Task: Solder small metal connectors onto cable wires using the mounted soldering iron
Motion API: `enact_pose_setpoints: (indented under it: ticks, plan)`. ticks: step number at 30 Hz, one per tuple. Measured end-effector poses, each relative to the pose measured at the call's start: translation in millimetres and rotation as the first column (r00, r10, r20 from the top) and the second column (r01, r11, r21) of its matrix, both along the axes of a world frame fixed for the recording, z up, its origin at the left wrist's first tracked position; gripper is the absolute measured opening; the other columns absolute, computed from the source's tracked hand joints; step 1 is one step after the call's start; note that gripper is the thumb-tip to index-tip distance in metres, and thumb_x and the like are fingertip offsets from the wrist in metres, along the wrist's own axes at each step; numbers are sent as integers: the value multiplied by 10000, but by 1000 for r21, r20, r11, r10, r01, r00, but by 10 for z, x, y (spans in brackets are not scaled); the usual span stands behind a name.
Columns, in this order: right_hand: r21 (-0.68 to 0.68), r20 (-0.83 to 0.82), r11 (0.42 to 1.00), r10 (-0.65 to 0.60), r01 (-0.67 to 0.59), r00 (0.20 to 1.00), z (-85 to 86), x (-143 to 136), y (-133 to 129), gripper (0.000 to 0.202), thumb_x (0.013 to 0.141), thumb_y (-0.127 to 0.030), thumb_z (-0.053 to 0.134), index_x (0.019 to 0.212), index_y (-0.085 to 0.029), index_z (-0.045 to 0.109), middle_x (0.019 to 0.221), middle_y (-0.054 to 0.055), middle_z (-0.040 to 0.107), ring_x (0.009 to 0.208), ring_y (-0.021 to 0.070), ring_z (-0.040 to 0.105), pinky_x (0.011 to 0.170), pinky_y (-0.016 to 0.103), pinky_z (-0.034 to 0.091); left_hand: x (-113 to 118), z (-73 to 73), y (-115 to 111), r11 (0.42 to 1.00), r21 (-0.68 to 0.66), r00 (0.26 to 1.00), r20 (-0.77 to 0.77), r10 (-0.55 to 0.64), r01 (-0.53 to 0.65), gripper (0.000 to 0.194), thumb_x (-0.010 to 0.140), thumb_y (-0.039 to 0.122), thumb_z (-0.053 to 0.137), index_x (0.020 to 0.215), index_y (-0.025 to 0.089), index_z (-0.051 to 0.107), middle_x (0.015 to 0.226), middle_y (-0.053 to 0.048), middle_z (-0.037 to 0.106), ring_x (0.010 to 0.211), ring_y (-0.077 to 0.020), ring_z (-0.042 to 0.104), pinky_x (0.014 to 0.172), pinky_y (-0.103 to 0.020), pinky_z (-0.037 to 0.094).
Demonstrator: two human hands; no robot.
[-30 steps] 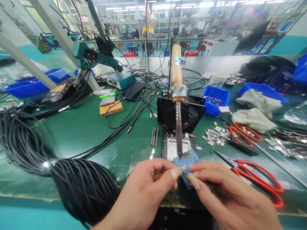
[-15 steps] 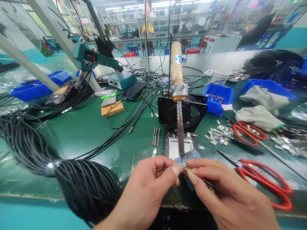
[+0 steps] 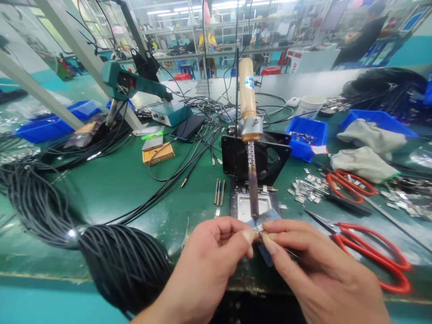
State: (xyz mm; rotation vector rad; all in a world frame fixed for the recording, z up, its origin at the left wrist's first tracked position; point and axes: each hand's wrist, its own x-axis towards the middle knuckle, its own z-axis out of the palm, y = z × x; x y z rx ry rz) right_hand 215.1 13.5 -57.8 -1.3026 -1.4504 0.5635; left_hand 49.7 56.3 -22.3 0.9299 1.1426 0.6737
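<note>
Closely now, the left hand (image 3: 211, 252) and right hand (image 3: 315, 265) pinch narrow around a tiny silvery metal piece (image 3: 259, 228), just below the dark tip of the wooden-handled, steel-barrelled soldering iron (image 3: 252, 180), by a blue sponge-like pad (image 3: 272, 214). If that iron is hot, an upward slip could burn fingertips; an uneven pinch could twist or drop the piece.

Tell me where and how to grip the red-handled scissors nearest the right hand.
Probably best by the red loops, from the near right: these scissors lie flat, loops toward the person and out to the right, with their pointed blades aimed away to the left.
</note>
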Motion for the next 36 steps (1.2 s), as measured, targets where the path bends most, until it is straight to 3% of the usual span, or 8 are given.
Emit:
enact_pose_setpoints:
  ticks: [36]
  plan:
    - [33, 31, 999, -34, 33, 999, 56, -9, 37, 137, 878, -152, 735, 907, -286, 734, 1012, -37, 769, 882, 118, 754, 791, 182, 611, 23, 59, 58, 1000, 0, 1000, -17, -3, 3, 227, 905, 322, 667, 766, 145, 640, 646, 39, 487, 527, -83, 227, 490, -276, 139]
